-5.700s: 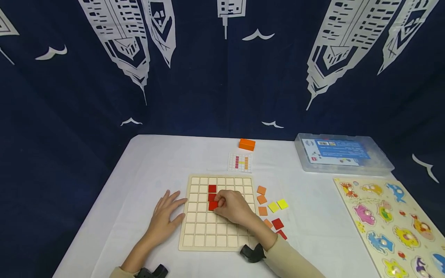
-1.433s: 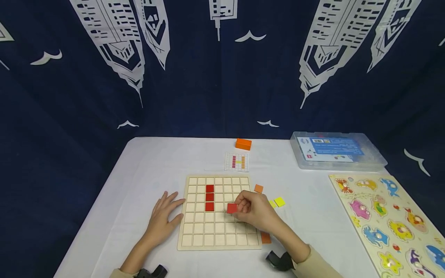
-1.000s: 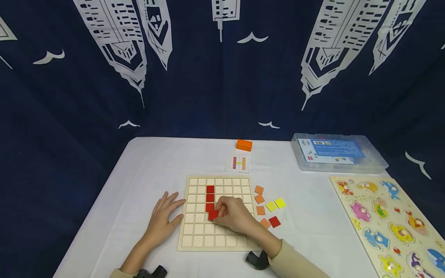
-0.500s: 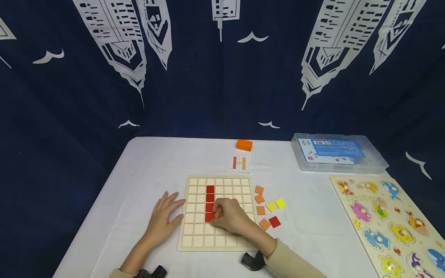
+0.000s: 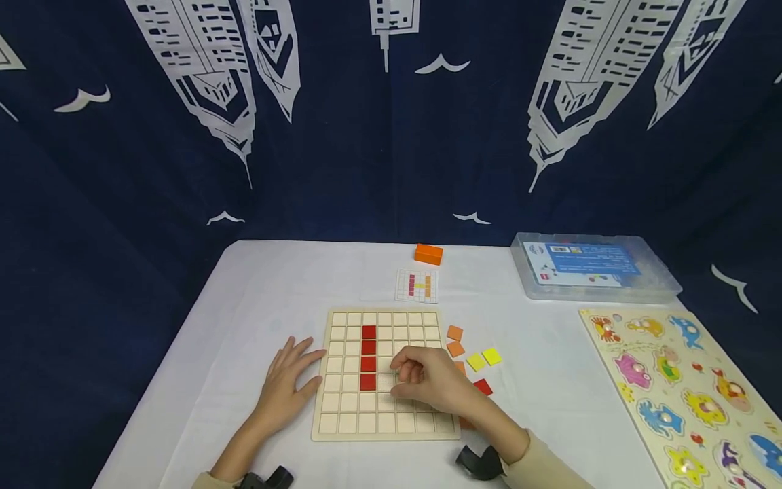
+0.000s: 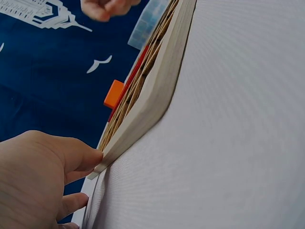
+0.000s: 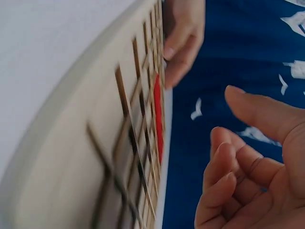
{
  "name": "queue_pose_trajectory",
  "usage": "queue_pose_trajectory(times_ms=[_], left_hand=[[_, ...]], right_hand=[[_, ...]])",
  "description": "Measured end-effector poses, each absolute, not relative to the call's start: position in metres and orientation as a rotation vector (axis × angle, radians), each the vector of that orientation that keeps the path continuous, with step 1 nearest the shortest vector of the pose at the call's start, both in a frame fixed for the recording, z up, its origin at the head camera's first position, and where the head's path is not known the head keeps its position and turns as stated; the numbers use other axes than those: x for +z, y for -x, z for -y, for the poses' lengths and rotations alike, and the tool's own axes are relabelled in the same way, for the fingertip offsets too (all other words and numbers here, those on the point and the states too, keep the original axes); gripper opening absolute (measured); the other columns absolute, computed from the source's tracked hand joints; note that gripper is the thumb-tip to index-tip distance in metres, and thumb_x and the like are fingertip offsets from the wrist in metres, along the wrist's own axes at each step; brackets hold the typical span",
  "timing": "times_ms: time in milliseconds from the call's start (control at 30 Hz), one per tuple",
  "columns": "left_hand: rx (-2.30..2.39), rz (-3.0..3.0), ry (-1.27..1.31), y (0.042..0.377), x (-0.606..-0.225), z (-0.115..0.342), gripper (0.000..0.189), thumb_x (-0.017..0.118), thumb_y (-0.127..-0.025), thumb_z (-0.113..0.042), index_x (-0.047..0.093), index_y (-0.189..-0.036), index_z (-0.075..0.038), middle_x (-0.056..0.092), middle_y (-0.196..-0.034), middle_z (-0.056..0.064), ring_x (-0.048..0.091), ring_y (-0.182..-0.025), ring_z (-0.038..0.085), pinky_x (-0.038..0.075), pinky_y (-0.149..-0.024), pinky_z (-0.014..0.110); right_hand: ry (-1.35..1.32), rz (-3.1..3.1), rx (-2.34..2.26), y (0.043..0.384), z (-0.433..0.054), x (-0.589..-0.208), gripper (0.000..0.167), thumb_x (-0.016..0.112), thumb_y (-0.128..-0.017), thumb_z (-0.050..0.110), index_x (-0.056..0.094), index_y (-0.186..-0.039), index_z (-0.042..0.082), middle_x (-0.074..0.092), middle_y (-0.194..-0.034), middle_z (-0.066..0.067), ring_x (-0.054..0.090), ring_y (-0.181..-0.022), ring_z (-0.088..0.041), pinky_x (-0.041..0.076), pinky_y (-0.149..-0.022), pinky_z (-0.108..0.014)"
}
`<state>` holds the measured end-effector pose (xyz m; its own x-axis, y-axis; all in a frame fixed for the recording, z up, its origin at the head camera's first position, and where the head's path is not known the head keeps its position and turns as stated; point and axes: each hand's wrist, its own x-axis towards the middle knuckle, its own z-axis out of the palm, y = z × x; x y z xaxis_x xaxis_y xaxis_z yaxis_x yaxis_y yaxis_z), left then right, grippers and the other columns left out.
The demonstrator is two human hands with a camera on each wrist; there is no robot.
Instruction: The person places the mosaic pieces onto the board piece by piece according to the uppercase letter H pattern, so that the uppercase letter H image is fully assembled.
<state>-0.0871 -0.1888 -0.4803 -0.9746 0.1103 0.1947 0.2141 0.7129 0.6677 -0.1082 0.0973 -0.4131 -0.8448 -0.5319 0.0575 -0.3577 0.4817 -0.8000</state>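
A wooden grid board (image 5: 342,422) lies on the white table, with several red square tiles (image 5: 368,365) set in one column of its cells. My left hand (image 5: 282,387) rests spread on the cloth, its thumb and a fingertip touching the board's left edge; the left wrist view shows the thumb (image 6: 86,156) against that edge. Above the right half of the board is my right hand (image 5: 436,380), thumb and fingers apart. The right wrist view shows nothing between the thumb (image 7: 259,109) and the loosely bent fingers.
Orange tiles (image 5: 455,332), yellow tiles (image 5: 491,356) and a loose red tile (image 5: 483,386) lie right of the board, some partly behind the right hand. Beyond are a pattern card (image 5: 417,286), an orange block (image 5: 429,255), a clear plastic case (image 5: 599,268) and an animal puzzle board (image 5: 656,387).
My right hand has brought a red tile to the column, seated it below the others and let go. It has since drawn back to the right. The left hand has stayed put.
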Motion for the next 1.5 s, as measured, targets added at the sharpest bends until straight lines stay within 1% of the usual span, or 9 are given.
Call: queue_pose_trajectory(times_ms=[100,233,300,433,567,700,967,1167,1500], left_hand=[[-1.104,2.766,0.272,0.087,-0.480,0.189,0.043,0.068,-0.086,-0.008,0.063,-0.128,-0.007,0.043,-0.150,0.021,0.017,-0.147,0.046,0.008,-0.117,0.064],[-1.097,2.748,0.286,0.087,-0.480,0.190,0.042,0.068,-0.085,-0.008,0.063,-0.127,-0.007,0.044,-0.149,0.021,0.018,-0.146,0.047,0.009,-0.116,0.065],[-1.095,2.739,0.292,0.087,-0.481,0.190,0.042,0.068,-0.085,-0.007,0.063,-0.127,-0.007,0.044,-0.148,0.021,0.019,-0.145,0.048,0.010,-0.115,0.066],[-1.106,2.744,0.286,0.087,-0.481,0.190,0.043,0.068,-0.085,-0.007,0.063,-0.127,-0.006,0.044,-0.149,0.021,0.018,-0.146,0.047,0.009,-0.115,0.066],[-1.117,2.769,0.274,0.088,-0.482,0.189,0.043,0.069,-0.086,-0.008,0.062,-0.128,-0.007,0.043,-0.150,0.020,0.017,-0.147,0.045,0.008,-0.117,0.064],[-1.113,2.774,0.278,0.088,-0.482,0.188,0.043,0.069,-0.086,-0.008,0.062,-0.128,-0.007,0.042,-0.150,0.020,0.017,-0.147,0.045,0.008,-0.117,0.064],[-1.115,2.776,0.276,0.088,-0.481,0.189,0.043,0.068,-0.086,-0.008,0.062,-0.128,-0.007,0.042,-0.151,0.020,0.017,-0.147,0.045,0.008,-0.117,0.064],[-1.118,2.778,0.275,0.087,-0.480,0.189,0.043,0.068,-0.086,-0.008,0.062,-0.128,-0.008,0.042,-0.151,0.019,0.016,-0.147,0.045,0.008,-0.117,0.063],[-1.110,2.779,0.269,0.087,-0.480,0.189,0.043,0.068,-0.086,-0.008,0.062,-0.129,-0.007,0.042,-0.151,0.020,0.016,-0.147,0.045,0.008,-0.117,0.063]], right_hand=[[0.787,-2.558,-1.333,0.106,-0.122,-0.409,0.027,0.082,-0.077,0.014,0.068,-0.100,0.007,0.060,-0.076,0.007,0.050,-0.063,-0.002,0.047,-0.057,-0.018],[0.776,-2.628,-1.403,0.101,-0.158,-0.409,0.029,0.082,-0.077,0.016,0.068,-0.101,0.007,0.062,-0.077,0.005,0.050,-0.063,-0.003,0.046,-0.056,-0.020],[0.754,-2.655,-1.447,0.097,-0.175,-0.411,0.029,0.082,-0.078,0.014,0.068,-0.102,0.007,0.062,-0.078,0.001,0.051,-0.064,-0.004,0.045,-0.056,-0.020],[0.653,-2.709,-1.497,0.093,-0.201,-0.419,0.031,0.082,-0.076,0.009,0.068,-0.104,0.007,0.063,-0.081,-0.005,0.052,-0.066,-0.006,0.045,-0.056,-0.021],[0.505,-2.726,-1.506,0.092,-0.218,-0.428,0.033,0.083,-0.074,0.008,0.068,-0.104,0.006,0.062,-0.082,-0.003,0.052,-0.066,-0.006,0.042,-0.055,-0.021],[0.421,-2.704,-1.519,0.093,-0.227,-0.438,0.033,0.083,-0.074,0.007,0.067,-0.103,0.003,0.062,-0.082,-0.003,0.051,-0.064,-0.006,0.040,-0.053,-0.021],[0.387,-2.647,-1.525,0.097,-0.233,-0.448,0.032,0.082,-0.077,0.010,0.067,-0.104,0.003,0.061,-0.081,-0.005,0.049,-0.061,-0.008,0.042,-0.053,-0.020],[0.365,-2.623,-1.509,0.098,-0.234,-0.452,0.034,0.083,-0.076,0.011,0.067,-0.105,0.002,0.061,-0.082,-0.006,0.051,-0.062,-0.007,0.044,-0.055,-0.019],[0.362,-2.629,-1.443,0.099,-0.234,-0.454,0.037,0.084,-0.074,0.012,0.067,-0.105,0.003,0.061,-0.082,-0.004,0.050,-0.064,-0.005,0.044,-0.056,-0.019]])
